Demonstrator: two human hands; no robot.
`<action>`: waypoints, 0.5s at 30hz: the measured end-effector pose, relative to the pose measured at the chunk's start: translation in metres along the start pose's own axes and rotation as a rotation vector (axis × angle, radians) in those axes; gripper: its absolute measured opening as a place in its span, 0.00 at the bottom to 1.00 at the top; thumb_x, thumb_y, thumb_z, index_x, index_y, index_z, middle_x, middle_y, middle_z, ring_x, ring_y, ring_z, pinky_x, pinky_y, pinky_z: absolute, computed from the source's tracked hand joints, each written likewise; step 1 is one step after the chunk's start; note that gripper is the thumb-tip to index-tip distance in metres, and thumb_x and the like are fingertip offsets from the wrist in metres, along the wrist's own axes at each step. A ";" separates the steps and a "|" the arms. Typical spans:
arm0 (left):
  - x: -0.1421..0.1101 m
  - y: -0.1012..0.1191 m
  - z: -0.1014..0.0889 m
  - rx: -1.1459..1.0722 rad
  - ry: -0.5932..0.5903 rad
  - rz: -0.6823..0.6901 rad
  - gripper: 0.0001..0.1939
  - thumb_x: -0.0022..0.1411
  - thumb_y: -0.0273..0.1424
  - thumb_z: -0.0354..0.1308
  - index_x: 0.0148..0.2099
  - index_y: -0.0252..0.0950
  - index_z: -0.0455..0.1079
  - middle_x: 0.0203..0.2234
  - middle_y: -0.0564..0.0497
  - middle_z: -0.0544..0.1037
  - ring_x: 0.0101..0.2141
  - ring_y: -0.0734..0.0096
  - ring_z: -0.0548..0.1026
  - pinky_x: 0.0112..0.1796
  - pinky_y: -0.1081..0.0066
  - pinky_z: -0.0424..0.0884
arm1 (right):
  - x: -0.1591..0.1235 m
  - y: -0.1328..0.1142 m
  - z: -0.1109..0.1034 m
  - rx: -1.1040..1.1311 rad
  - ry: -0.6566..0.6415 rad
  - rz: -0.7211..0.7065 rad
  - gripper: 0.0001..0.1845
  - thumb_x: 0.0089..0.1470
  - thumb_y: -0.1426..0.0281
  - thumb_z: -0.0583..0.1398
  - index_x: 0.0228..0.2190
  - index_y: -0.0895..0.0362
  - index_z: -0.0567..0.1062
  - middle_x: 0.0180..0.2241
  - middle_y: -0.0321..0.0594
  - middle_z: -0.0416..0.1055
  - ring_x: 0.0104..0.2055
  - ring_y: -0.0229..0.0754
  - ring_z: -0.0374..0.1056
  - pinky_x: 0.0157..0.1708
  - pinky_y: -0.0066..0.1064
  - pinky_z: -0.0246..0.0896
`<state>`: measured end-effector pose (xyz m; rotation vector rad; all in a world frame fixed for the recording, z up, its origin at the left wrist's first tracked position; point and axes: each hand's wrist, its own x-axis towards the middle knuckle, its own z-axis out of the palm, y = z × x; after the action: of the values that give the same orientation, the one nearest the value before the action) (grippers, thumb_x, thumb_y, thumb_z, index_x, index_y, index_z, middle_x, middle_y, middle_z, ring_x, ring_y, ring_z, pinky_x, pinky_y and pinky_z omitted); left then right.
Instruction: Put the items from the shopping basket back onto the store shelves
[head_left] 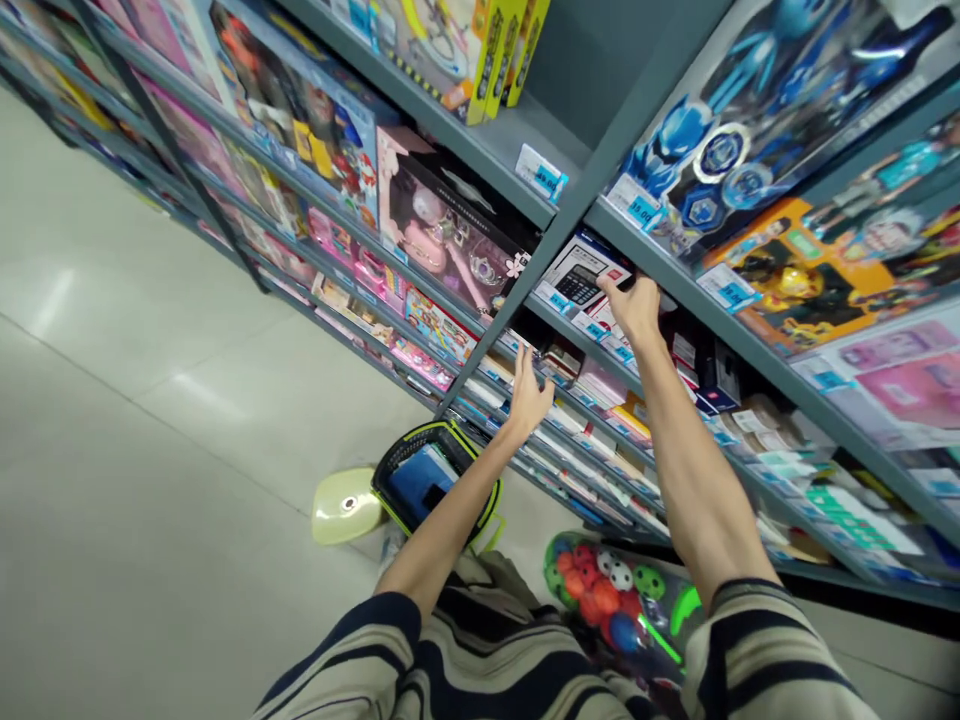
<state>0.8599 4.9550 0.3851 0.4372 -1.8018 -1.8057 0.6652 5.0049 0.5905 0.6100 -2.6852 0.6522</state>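
Observation:
My right hand (636,308) is at a middle shelf, its thumb on the front of a white calculator box (576,278) with a dark calculator pictured on it. Its other fingers bend in at the box's right side and are partly hidden. Lower and to the left, my left hand (531,402) is held open before the shelf edge, thumb apart from the stretched fingers. Nothing shows in it. Small boxed goods (561,360) lie on the shelf just behind it.
A black and lime shopping basket (382,465) with blue items stands on the floor beside a pale yellow stool (345,508). A clear bag of colourful balls (607,590) lies near my body. Toy boxes (450,230) fill shelves left; blue-packaged toys (720,150) hang over the upper right.

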 end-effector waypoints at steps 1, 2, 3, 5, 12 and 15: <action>-0.004 -0.004 0.000 -0.005 0.003 0.003 0.42 0.67 0.24 0.56 0.80 0.36 0.51 0.83 0.37 0.43 0.80 0.49 0.50 0.78 0.46 0.55 | 0.001 0.001 0.001 0.008 0.009 -0.011 0.36 0.59 0.46 0.70 0.54 0.63 0.79 0.59 0.64 0.79 0.64 0.66 0.74 0.67 0.53 0.66; -0.007 -0.008 0.000 -0.011 0.010 0.008 0.42 0.67 0.24 0.56 0.80 0.37 0.51 0.83 0.38 0.44 0.80 0.49 0.51 0.77 0.45 0.57 | 0.003 0.003 0.002 0.011 0.017 -0.022 0.35 0.59 0.46 0.70 0.54 0.62 0.80 0.59 0.62 0.79 0.63 0.65 0.75 0.67 0.52 0.67; -0.011 -0.013 0.000 -0.016 0.020 0.013 0.42 0.67 0.24 0.56 0.80 0.38 0.51 0.83 0.39 0.44 0.80 0.49 0.52 0.77 0.45 0.59 | 0.004 0.005 0.003 0.011 0.021 -0.031 0.34 0.58 0.47 0.70 0.53 0.62 0.80 0.58 0.61 0.80 0.62 0.64 0.76 0.66 0.52 0.68; -0.020 -0.023 0.000 -0.021 0.039 0.009 0.43 0.67 0.23 0.57 0.80 0.39 0.51 0.83 0.39 0.45 0.80 0.50 0.52 0.76 0.45 0.60 | 0.008 0.009 0.006 0.006 0.016 -0.039 0.32 0.59 0.47 0.70 0.51 0.61 0.81 0.55 0.59 0.82 0.59 0.63 0.78 0.65 0.51 0.69; -0.044 -0.047 -0.007 -0.006 0.063 -0.051 0.43 0.66 0.23 0.57 0.81 0.37 0.51 0.82 0.38 0.47 0.80 0.49 0.51 0.79 0.44 0.52 | 0.011 0.011 0.009 -0.047 0.007 -0.056 0.33 0.61 0.44 0.68 0.46 0.63 0.84 0.46 0.58 0.84 0.47 0.59 0.80 0.57 0.52 0.73; -0.047 -0.049 -0.013 0.004 0.074 -0.066 0.42 0.66 0.23 0.56 0.80 0.36 0.52 0.82 0.37 0.47 0.80 0.50 0.49 0.79 0.45 0.50 | 0.007 0.011 0.011 -0.105 0.060 -0.072 0.35 0.61 0.43 0.68 0.44 0.66 0.84 0.42 0.59 0.84 0.42 0.57 0.78 0.54 0.51 0.73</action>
<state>0.8977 4.9694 0.3293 0.5639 -1.7595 -1.8058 0.6519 5.0059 0.5797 0.6456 -2.6089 0.4995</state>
